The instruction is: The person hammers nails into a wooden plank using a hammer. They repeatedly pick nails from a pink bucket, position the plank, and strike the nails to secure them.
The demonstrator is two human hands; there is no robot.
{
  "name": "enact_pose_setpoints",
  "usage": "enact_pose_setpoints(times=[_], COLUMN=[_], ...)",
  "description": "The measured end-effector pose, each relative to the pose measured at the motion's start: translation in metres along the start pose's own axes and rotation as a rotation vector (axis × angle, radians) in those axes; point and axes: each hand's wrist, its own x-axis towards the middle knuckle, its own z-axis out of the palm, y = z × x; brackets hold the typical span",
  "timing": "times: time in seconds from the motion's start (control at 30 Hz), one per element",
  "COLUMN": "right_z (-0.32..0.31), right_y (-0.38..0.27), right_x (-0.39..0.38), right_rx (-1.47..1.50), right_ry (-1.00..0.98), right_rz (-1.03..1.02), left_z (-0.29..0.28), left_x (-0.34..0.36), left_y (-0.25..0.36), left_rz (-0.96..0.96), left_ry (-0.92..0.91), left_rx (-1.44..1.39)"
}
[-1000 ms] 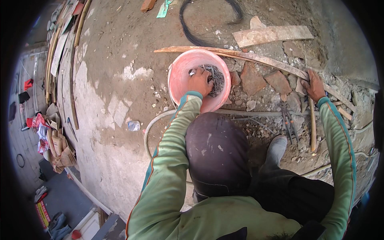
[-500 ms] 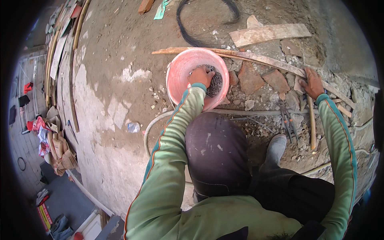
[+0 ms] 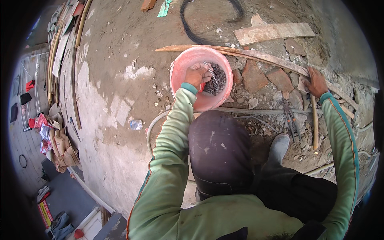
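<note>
Pinching nails (image 3: 213,75) with the left hand (image 3: 195,76), now raised off the heap (image 3: 220,83) inside the pail (image 3: 206,103) after reaching into it earlier. Resting the right hand (image 3: 316,83) on the slat (image 3: 276,61) as before, with grip indeterminable.

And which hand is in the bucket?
The left hand, inside the pink bucket of nails; the right hand is outside, on the long wooden strip.

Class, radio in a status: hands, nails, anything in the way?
Left hand in pink bucket, pinching nails. Right hand on wooden strip. No obstruction visible; red-handled tool lies apart from both.
</note>
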Motion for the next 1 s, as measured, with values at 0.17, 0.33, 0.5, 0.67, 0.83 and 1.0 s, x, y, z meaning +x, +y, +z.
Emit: enact_pose_setpoints(times=[0.17, 0.33, 0.5, 0.67, 0.83, 1.0], right_z=[0.002, 0.002, 0.002, -0.001, -0.005, -0.031], right_y=[0.002, 0.005, -0.005, 0.001, 0.001, 0.014], right_x=[0.001, -0.001, 0.006, -0.009, -0.002, -0.035], right_rx=[0.022, 0.008, -0.003, 0.015, -0.024, -0.056], right_ry=[0.001, -0.008, 0.001, -0.008, 0.041, 0.170], right_rz=[-0.016, -0.017, -0.031, 0.054, 0.118, 0.109], left_z=[-0.007, -0.011, -0.039, 0.000, 0.028, 0.108], left_x=[-0.005, -0.001, 0.011, -0.023, -0.069, -0.076], left_y=[-0.006, -0.019, -0.048, -0.011, 0.022, 0.084], left_rz=[0.083, 0.052, 0.461, 0.403, 0.403, 0.429], left_ry=[0.042, 0.024, 0.102, 0.057, -0.006, -0.318], left_rx=[0.306, 0.365, 0.471, 0.094, 0.098, 0.294])
